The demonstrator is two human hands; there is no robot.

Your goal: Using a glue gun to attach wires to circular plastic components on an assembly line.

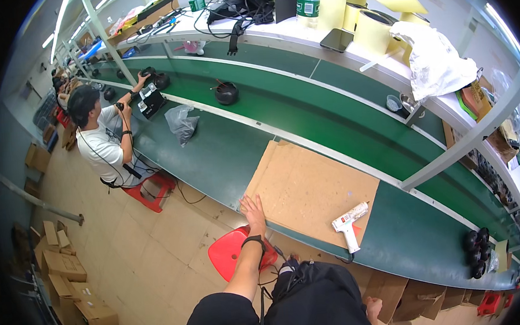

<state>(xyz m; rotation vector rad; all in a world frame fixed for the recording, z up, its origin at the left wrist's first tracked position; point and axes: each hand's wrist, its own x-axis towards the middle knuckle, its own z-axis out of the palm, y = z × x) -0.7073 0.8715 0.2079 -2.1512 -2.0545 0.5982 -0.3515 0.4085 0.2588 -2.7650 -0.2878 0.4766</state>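
My left hand point(253, 212) lies with its fingers spread on the near left corner of a flat cardboard sheet point(306, 180), at the edge of the green workbench point(214, 144). It holds nothing. On the sheet's right part rests a white glue gun point(348, 221), its nozzle end pointing away to the right and its handle toward me; neither hand touches it. Low beside my body hangs my right hand point(373, 309), its fingers curled closed, with no object showing in it. A red stool point(230, 255) stands below my left forearm.
A green conveyor belt point(281, 118) carries a round black part point(226, 93). At left a co-worker point(100, 133) sits handling black parts. A plastic bag point(182, 124) lies on the bench; several black round parts point(478, 250) sit at right. Overhead, a shelf holds tape rolls point(374, 30).
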